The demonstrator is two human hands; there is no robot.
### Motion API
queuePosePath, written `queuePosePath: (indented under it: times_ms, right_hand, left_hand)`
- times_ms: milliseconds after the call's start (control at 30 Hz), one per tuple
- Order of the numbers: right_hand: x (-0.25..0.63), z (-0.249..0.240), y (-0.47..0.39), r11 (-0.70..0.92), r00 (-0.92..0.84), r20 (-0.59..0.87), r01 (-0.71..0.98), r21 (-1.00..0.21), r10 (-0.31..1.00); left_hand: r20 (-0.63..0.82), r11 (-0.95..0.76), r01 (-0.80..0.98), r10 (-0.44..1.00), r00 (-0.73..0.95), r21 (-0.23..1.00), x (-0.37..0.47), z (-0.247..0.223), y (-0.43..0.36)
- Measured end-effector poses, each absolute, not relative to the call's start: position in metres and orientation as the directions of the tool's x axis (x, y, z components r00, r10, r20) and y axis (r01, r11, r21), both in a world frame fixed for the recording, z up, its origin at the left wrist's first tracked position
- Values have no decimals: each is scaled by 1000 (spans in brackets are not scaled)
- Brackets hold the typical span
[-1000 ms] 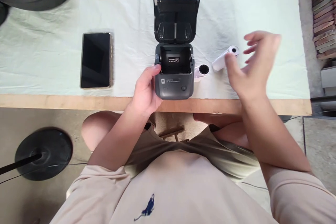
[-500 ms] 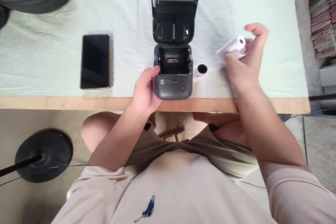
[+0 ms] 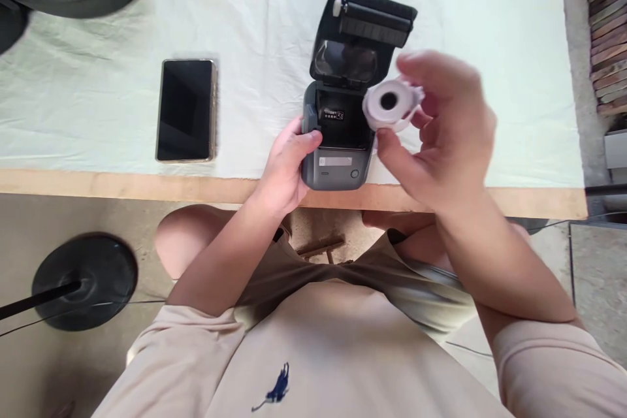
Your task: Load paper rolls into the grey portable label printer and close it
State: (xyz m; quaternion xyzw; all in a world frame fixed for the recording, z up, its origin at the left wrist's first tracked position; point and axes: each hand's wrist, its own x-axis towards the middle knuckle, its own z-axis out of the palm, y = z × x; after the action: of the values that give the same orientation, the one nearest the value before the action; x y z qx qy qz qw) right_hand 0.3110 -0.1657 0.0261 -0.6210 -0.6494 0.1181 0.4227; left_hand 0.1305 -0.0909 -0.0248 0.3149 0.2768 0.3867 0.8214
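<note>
A small dark grey label printer (image 3: 336, 168) stands near the table's front edge, its lid (image 3: 360, 32) swung up and its paper bay exposed. Around the printer's left side, my left hand (image 3: 285, 166) grips it, thumb on the rim of the bay. My right hand (image 3: 448, 134) pinches a white paper roll (image 3: 375, 106) between thumb and fingers. The roll's hollow core faces me, and the roll hangs at the right edge of the bay, overlapping it from my viewpoint. Whether the two touch, I cannot tell.
To the left of the printer lies a phone-like device with a black screen (image 3: 185, 111). A round black object (image 3: 73, 0) occupies the far left corner. The table has a pale cloth (image 3: 255, 26) and a wooden front edge (image 3: 122, 184). A black stand base (image 3: 88, 281) is on the floor.
My right hand has brought the paper roll leftward from the table to the printer, turning its end toward me. The printer has tilted and shifted slightly right. The second roll beside it is now hidden.
</note>
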Motion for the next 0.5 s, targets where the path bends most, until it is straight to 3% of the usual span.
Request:
queuePosePath:
  times_ms: [67,233,400,500]
  right_hand:
    - [305,20,-165,268,42,512,813,-517,858]
    - [309,3,-160,155,-28,476,961,-230,879]
    - [306,0,-163,312,-146,645,938,-151,750]
    - [301,2,-166,406,-220,644,900,-155,733]
  left_hand:
    - [-192,481,-454,815,546,750,131,-27,-92]
    - [-133,430,-426,810,571,796,133,-32,-90]
    - [-165,474,-432,797,581,767,130,-31,-87]
    - [-156,493,-447,782,603,746,128,-31,-86]
